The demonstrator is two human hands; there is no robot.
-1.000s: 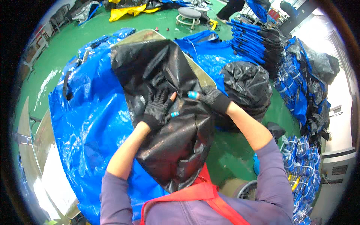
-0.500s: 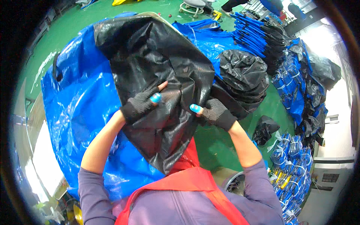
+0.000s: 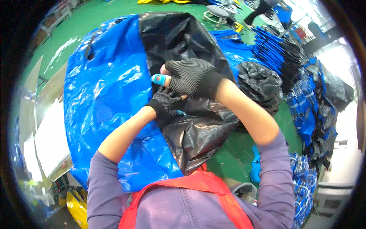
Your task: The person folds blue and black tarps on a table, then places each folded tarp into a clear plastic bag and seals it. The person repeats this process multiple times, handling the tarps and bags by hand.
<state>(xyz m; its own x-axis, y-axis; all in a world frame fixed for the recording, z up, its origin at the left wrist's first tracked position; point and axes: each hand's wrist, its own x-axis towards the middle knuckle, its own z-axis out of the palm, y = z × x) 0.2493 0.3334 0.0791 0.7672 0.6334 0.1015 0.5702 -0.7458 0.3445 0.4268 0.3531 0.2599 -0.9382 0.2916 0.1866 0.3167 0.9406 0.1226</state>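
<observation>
A large blue plastic sheet with a glossy black plastic panel along its right side lies in front of me. My left hand, in a black fingerless knit glove, rests on the black panel near the blue edge, its fingers spread. Above and partly over it is my right hand, gloved the same way and reaching across from the right. Its thumb, wrapped in blue tape, and bare index tip sit slightly apart with nothing visible between them. The right hand's other fingers are partly hidden.
A crumpled black bundle lies just right of the sheet. Beyond are stacked blue folded pieces and a round grey stool. Tied blue bundles stand at the right. Another person's leg shows at the far right.
My right hand has moved left and up, from the black panel's right part to over my left hand. The black panel lies flatter, and more blue shows at its left.
</observation>
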